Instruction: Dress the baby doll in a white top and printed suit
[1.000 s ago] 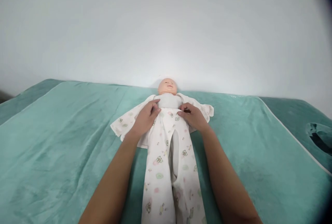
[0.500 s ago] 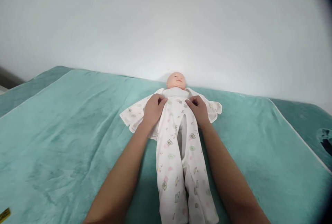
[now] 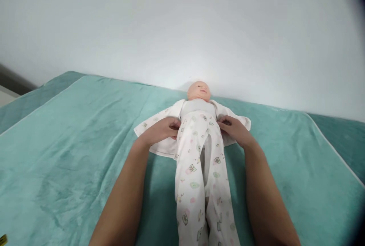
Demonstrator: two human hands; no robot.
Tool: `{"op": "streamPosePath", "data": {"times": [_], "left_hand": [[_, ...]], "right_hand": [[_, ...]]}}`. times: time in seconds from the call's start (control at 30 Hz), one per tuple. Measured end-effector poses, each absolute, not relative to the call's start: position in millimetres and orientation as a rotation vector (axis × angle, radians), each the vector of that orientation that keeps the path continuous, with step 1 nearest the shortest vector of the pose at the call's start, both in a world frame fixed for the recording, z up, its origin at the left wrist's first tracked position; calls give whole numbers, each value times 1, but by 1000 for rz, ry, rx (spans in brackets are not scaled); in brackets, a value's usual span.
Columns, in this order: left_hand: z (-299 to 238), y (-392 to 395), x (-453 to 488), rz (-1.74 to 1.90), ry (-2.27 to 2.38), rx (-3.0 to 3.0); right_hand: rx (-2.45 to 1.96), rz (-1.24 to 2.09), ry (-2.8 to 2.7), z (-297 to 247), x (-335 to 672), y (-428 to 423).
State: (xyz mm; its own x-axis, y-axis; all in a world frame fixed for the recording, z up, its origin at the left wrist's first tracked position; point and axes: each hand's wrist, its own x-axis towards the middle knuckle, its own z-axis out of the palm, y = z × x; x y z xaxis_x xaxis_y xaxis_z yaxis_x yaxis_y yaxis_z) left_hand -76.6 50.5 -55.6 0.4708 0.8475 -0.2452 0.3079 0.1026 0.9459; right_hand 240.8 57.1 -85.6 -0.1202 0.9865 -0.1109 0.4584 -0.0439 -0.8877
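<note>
A baby doll [image 3: 199,91] lies on its back with its head by the wall. White printed baby trousers [image 3: 191,168], with an opening at the crotch, cover its legs and reach up over its pale torso. A matching baby shirt [image 3: 167,147] is spread open beneath it, sleeves out to both sides. At the left side of the waist, my left hand [image 3: 164,129] has its fingers curled closed on the trousers' edge. My right hand [image 3: 234,127] pinches the opposite side near the waistband. Both sets of fingertips are partly hidden by the cloth.
A teal blanket [image 3: 85,154] with pale edging and some wrinkles covers the bed. A white wall [image 3: 182,25] rises right behind the doll's head. A small yellow and black object [image 3: 3,239] shows at the bottom left corner.
Both hands have moved from the front of the waistband outward and down to the sides of the trousers. The view has shifted slightly, and the doll appears a little further right.
</note>
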Motion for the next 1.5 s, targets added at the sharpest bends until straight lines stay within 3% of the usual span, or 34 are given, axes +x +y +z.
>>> {"op": "streamPosePath", "data": {"times": [0.23,0.47,0.7,1.2,1.5], "left_hand": [[-60,50,-74,477,1030,1469],[-88,49,-69,720,1108,1457],[-101,44,-58,960,1007,1268],[-96,36,-25,1262,1170,932],[-93,35,-23,1250,1197,933]], "right_hand": [[-1592,1244,-1586,-77,242,51],[-1197,1566,-1593,-87,253,48],[-1180,1643,-1388,-89,243,44],[-1214,1533,-1346,-94,225,48],[-1269,1160,-1373,-111,212,55]]}}
